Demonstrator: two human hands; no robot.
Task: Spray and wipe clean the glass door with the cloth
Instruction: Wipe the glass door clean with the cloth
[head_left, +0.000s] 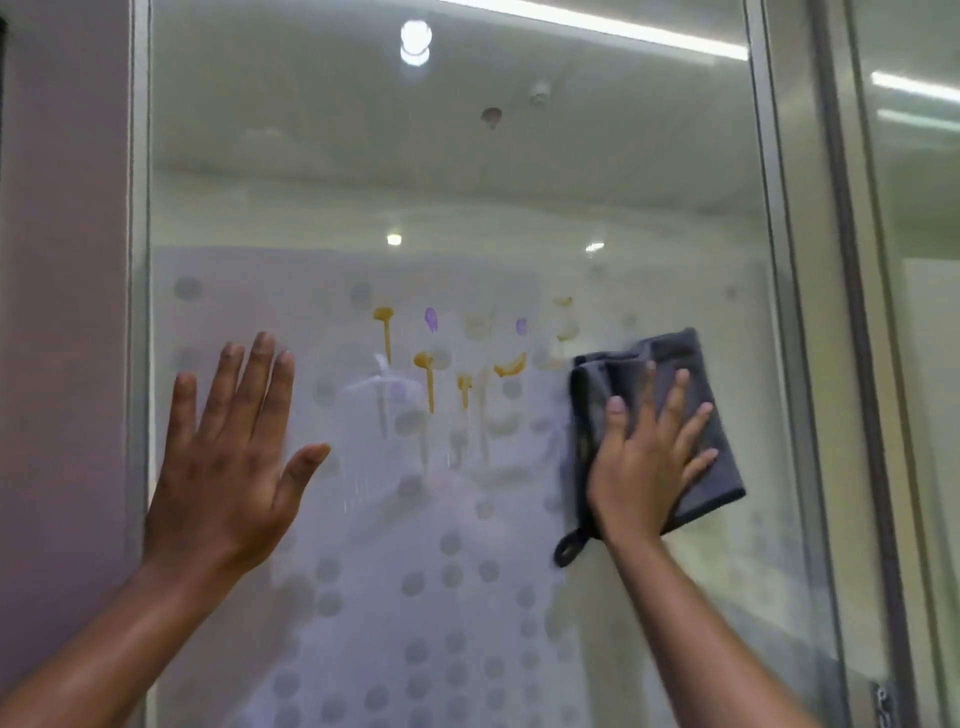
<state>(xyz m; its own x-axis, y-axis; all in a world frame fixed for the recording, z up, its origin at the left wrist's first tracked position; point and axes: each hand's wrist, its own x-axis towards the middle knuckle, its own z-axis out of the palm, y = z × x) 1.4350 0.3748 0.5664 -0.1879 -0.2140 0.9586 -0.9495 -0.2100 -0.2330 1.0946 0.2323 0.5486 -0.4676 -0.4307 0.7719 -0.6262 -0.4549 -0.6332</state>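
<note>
The left hand (228, 447) lay open and flat on the tall frosted-dot glass door (649, 208). The right hand (647, 467), fingers spread, pressed the folded grey cloth (675, 364) on the glass, right of the yellow and purple smears (431, 374). A dry cloth could spread them wider. The metal frame (784, 322) stood near on the right; much free glass remained above.

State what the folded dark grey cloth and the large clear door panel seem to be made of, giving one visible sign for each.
Folded dark grey cloth: apparently soft, matte microfibre or similar woven fabric; it folds thickly and has a sewn hanging loop. Large clear door panel: glossy glass, transparent, reflecting ceiling lights, partly patterned with frosted-looking dots.
</note>
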